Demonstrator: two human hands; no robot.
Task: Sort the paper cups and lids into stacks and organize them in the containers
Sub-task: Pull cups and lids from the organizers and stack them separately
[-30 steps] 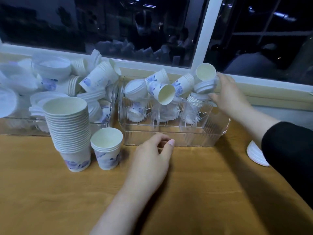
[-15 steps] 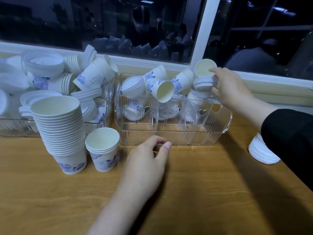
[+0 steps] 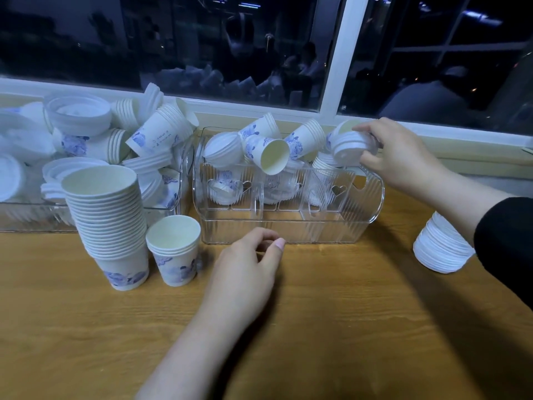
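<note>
Wooden worktop (image 3: 346,327) under a dark night window carries everything. At the back right of a clear ribbed container (image 3: 291,226), the right hand (image 3: 401,157) grips a small stack of white lids (image 3: 350,145), fingers curled over its top and thumb beneath. The left hand (image 3: 245,272) rests on the worktop just before the container's front wall, fingers loosely curled, holding nothing.

Inside the container, cups and lids lie jumbled; one cup (image 3: 268,154) tips its open mouth forward. A second clear container (image 3: 161,210) at the back left corner is heaped likewise. Near its front stand a tall stack of cups (image 3: 109,223) and, just beside it, a short stack (image 3: 174,249). More stacked lids (image 3: 439,246) sit near the right edge.

Judging by looks, the lids are light, thin, flexible plastic, best held by the rim edges; nested ones may slide apart. The paper cups would crush under a hard squeeze, so hold the sides gently. Cups bear blue floral print; small writing on one is unreadable.
</note>
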